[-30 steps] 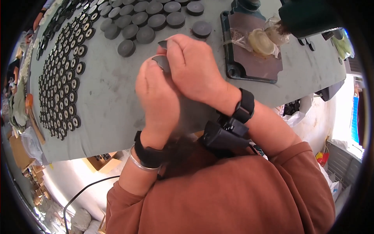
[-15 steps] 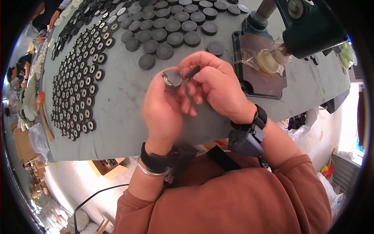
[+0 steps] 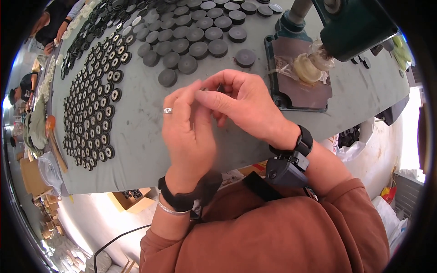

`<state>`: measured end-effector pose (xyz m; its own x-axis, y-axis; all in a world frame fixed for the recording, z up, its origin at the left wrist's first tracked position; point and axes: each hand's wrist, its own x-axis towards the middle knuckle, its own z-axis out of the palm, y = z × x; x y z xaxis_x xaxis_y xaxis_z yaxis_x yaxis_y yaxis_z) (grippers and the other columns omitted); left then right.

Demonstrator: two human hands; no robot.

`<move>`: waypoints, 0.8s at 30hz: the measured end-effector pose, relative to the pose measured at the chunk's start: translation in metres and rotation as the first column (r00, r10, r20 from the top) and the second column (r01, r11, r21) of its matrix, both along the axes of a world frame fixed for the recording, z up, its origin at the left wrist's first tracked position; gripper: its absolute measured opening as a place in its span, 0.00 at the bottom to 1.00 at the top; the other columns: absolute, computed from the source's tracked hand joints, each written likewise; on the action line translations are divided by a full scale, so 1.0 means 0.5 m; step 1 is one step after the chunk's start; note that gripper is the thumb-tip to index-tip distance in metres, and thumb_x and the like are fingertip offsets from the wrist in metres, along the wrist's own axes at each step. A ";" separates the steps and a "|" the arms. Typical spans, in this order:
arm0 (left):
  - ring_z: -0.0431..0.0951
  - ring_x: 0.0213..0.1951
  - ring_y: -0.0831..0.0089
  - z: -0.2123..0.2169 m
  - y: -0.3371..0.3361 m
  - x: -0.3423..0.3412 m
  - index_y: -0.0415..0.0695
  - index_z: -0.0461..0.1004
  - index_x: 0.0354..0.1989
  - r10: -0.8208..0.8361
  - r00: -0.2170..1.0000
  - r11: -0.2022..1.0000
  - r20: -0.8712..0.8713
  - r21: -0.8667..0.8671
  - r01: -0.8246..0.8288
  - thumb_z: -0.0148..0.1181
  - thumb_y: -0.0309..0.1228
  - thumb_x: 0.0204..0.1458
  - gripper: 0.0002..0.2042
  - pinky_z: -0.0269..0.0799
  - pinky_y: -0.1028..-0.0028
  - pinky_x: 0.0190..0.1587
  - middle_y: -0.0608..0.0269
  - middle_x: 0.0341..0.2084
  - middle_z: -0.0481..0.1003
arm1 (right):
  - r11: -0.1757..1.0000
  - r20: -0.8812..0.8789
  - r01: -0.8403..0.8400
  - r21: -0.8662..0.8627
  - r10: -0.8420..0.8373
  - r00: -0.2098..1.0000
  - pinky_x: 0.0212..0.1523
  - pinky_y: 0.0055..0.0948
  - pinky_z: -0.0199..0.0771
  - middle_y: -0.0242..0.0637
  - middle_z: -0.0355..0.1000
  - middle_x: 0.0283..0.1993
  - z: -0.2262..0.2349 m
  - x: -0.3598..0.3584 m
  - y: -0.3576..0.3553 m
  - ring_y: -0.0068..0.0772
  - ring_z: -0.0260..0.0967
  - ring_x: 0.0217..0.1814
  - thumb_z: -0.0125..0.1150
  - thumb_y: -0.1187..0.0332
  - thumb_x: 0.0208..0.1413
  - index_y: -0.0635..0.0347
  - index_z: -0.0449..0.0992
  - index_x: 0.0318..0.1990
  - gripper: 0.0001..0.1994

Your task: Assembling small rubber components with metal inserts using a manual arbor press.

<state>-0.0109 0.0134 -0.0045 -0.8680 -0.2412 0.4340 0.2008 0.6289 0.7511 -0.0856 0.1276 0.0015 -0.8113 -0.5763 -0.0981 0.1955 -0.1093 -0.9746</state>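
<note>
Above the table my left hand (image 3: pixel 189 125) and my right hand (image 3: pixel 246 104) meet, fingertips together. My left hand is turned back-up, its fingers curled and closed; the dark grey round disc with a metal centre seen in it earlier is now hidden behind them. My right hand is closed too, thumb against the left fingers. A bit of a dark flat piece (image 3: pixel 221 88) shows between its fingers; its full shape is hidden. Just beyond the hands lie loose dark grey discs (image 3: pixel 168 78), one disc (image 3: pixel 245 58) apart from the others.
Rows of black rings with metal centres (image 3: pixel 106 125) cover the table's left. A green press (image 3: pixel 359 36) with a yellowish round pad (image 3: pixel 306 69) stands at right. An orange-handled tool (image 3: pixel 51 123) lies by the left edge. Other people (image 3: pixel 61 32) sit far left.
My left hand has rolled over, its back now upward, hiding the disc. The right thumb has come in against the left fingers. The view has shifted slightly.
</note>
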 end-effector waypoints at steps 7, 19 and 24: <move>0.72 0.42 0.74 0.017 -0.004 0.017 0.33 0.66 0.49 -0.035 0.988 0.970 0.148 0.243 -0.003 0.45 0.23 0.56 0.13 0.70 0.75 0.46 0.58 0.43 0.70 | 0.999 -0.312 0.050 -0.023 -0.054 0.948 0.29 0.18 0.70 0.33 0.70 0.30 -0.011 0.009 0.015 0.19 0.70 0.28 0.60 0.74 0.45 0.66 0.74 0.39 0.12; 0.71 0.47 0.73 0.020 -0.013 0.015 0.33 0.64 0.50 -0.170 0.980 0.762 0.102 0.644 0.065 0.49 0.17 0.52 0.16 0.64 0.77 0.52 0.58 0.44 0.69 | 0.996 0.100 -0.088 0.029 0.084 0.991 0.25 0.18 0.69 0.38 0.72 0.34 0.024 0.001 0.031 0.19 0.69 0.31 0.57 0.71 0.47 0.70 0.72 0.42 0.15; 0.71 0.42 0.75 0.010 -0.016 0.020 0.36 0.66 0.49 -0.149 0.985 0.923 0.087 0.370 0.106 0.50 0.15 0.48 0.18 0.68 0.77 0.44 0.61 0.44 0.66 | 0.996 0.108 -0.082 -0.046 0.087 0.990 0.27 0.19 0.70 0.41 0.72 0.35 0.013 0.002 0.025 0.22 0.70 0.31 0.55 0.72 0.46 0.73 0.70 0.43 0.16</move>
<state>-0.0011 0.0054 0.0005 -0.9395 -0.2477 0.2364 0.1629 0.2840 0.9449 -0.0844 0.1402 0.0079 -0.7452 -0.6477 -0.1585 0.3116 -0.1281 -0.9415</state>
